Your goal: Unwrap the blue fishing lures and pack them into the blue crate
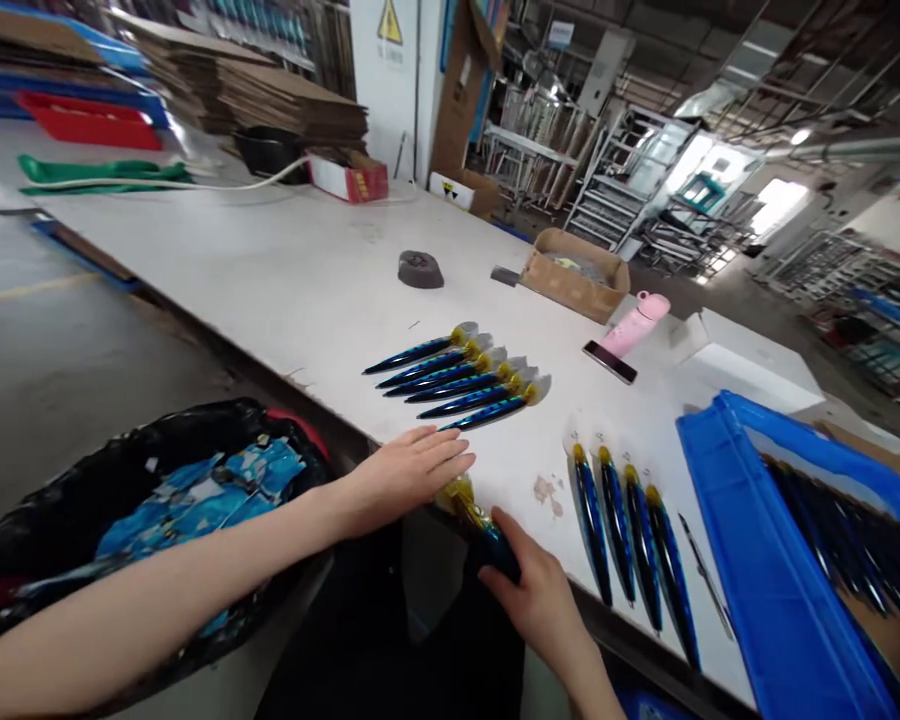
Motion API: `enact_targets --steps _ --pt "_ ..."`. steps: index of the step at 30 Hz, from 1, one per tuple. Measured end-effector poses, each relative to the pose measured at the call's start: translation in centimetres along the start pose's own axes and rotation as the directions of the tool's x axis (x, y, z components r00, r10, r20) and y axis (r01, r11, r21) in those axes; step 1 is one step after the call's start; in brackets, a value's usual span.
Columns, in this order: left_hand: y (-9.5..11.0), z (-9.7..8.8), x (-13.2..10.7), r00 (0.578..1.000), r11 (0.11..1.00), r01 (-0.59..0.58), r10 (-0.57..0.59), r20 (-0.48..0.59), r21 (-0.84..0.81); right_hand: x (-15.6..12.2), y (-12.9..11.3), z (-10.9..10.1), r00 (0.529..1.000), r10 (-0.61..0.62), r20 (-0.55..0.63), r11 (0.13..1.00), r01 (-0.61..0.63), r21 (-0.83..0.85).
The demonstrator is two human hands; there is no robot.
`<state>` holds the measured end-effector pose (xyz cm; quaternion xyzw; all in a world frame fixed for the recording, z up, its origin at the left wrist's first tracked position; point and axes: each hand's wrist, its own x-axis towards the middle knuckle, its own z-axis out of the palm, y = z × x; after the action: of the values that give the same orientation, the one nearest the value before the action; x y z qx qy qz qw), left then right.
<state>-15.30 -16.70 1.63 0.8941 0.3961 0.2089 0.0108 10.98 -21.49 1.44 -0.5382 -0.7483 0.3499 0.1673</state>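
My left hand (412,467) lies flat with fingers stretched out on the front edge of the white table (270,270), just below a fanned row of several blue-and-yellow fish-shaped lures (457,378). My right hand (529,590) is closed around one such lure (476,520), its yellow head pointing up toward my left hand at the table edge. A second row of several lures (630,545) lies to the right of my right hand.
A blue plastic crate (727,520) holding more dark lures stands at the right. A black-lined bin (142,500) with blue scraps sits at lower left. A pink bottle (634,325), phone (610,361), cardboard box (570,285) and dark pad (420,269) lie farther back.
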Motion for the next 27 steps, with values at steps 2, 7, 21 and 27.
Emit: enact_targets --steps 2,7,21,27 --pt "-0.2 0.8 -0.4 0.999 0.999 -0.023 0.022 -0.041 -0.033 -0.3 0.1 0.2 1.0 0.017 0.008 1.0 -0.017 -0.011" --pt "0.2 0.8 -0.8 0.993 0.999 -0.034 0.035 -0.117 0.012 -0.3 0.1 0.4 0.999 0.035 0.034 0.998 -0.037 0.047" --pt "1.3 -0.9 -1.3 0.984 0.982 -0.179 0.177 0.033 0.057 -2.2 -0.5 -0.4 0.982 0.108 0.152 0.951 -0.147 0.271" --pt "1.8 -4.5 -0.9 0.969 0.992 -0.123 0.119 -0.219 -0.006 -4.9 -1.9 -0.5 0.909 0.121 0.398 0.398 -0.412 0.82"
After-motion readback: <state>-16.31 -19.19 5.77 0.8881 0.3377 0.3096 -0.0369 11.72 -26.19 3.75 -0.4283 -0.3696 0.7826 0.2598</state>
